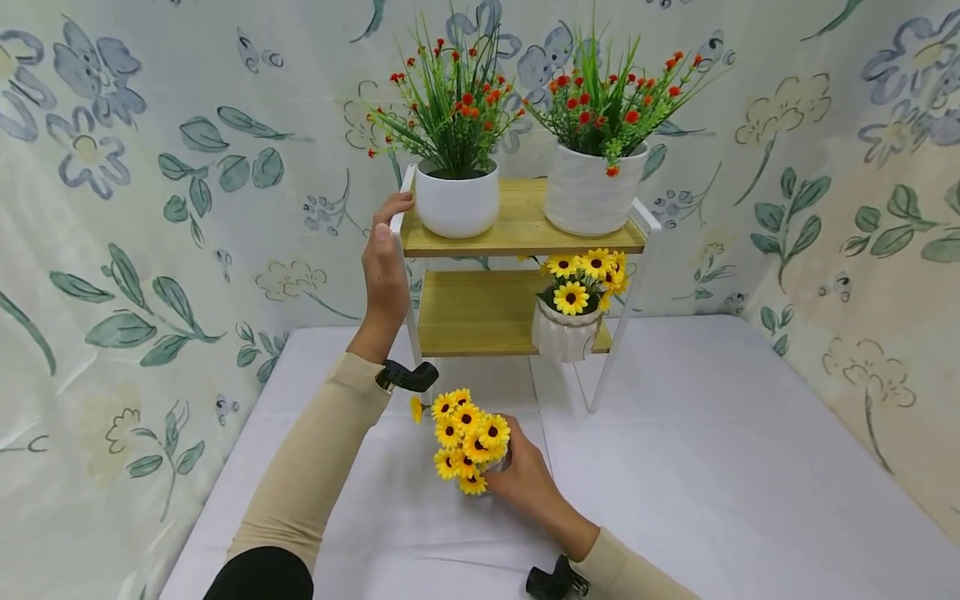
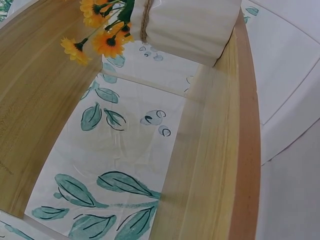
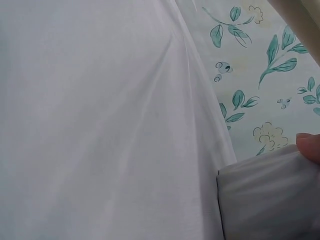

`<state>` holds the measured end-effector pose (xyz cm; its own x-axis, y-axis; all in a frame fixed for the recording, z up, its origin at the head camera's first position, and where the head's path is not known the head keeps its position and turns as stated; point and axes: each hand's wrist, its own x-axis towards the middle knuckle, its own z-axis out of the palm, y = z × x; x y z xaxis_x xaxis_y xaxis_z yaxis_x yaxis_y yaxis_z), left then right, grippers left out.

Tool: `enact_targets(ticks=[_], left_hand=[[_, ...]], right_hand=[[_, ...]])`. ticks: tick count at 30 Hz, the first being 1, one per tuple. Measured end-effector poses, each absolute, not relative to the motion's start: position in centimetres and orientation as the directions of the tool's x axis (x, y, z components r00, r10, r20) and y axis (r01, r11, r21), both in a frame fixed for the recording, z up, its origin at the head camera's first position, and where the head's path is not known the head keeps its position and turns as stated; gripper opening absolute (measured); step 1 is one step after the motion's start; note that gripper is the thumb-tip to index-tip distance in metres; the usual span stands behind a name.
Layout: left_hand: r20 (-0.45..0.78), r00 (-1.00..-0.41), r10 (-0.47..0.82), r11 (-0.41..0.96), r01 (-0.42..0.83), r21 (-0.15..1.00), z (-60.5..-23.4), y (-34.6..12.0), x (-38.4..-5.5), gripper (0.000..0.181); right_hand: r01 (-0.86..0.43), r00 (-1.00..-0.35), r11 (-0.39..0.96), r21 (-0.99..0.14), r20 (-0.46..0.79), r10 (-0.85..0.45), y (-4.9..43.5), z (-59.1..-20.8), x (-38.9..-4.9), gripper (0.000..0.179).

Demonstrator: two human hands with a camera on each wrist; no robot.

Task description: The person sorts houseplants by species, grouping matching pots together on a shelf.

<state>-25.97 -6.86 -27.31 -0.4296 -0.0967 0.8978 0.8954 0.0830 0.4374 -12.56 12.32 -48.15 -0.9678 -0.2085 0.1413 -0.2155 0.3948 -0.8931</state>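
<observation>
My left hand (image 1: pixel 386 271) grips the white side frame at the upper left of a two-tier wooden shelf (image 1: pixel 472 312). In front of the shelf, low over the white-covered table, my right hand (image 1: pixel 528 475) holds a small pot of yellow flowers (image 1: pixel 468 437). The blooms hide most of that pot in the head view. The right wrist view shows the smooth pale pot (image 3: pixel 270 195) with a fingertip (image 3: pixel 307 146) on its edge. A second pot of yellow flowers (image 1: pixel 566 333) stands at the right of the lower tier; twine (image 2: pixel 146 20) circles it in the left wrist view.
Two white pots with red-flowered greenery, a rounded one (image 1: pixel 457 200) and a larger ridged one (image 1: pixel 596 187), stand on the top tier. A floral cloth (image 1: pixel 217 275) hangs behind and at both sides. White cloth covers the table (image 1: pixel 712 450).
</observation>
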Motion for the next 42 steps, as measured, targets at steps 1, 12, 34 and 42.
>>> enact_targets(ticks=[1,12,34,42], left_hand=[[0.898,-0.429,-0.095,0.083,0.896,0.437,-27.3,-6.9,-26.0,0.057],[0.900,-0.431,-0.065,0.088,0.896,0.436,-27.0,-6.9,-26.2,0.055],[0.854,-0.521,0.006,0.088,0.851,0.518,-26.9,-7.7,-25.7,0.054],[0.848,-0.530,0.008,0.086,0.845,0.527,-27.0,-7.9,-25.5,0.053]], right_hand=[[-0.215,-0.968,0.393,-0.894,0.142,-0.207,12.3,-48.1,-12.6,0.077],[-0.184,-0.978,0.397,-0.899,0.126,-0.167,12.5,-47.8,-12.5,0.076],[-0.161,-0.986,0.350,-0.923,0.140,-0.085,14.1,-46.2,-12.7,0.076],[-0.174,-0.985,0.335,-0.926,0.161,-0.067,14.3,-45.4,-13.0,0.073]])
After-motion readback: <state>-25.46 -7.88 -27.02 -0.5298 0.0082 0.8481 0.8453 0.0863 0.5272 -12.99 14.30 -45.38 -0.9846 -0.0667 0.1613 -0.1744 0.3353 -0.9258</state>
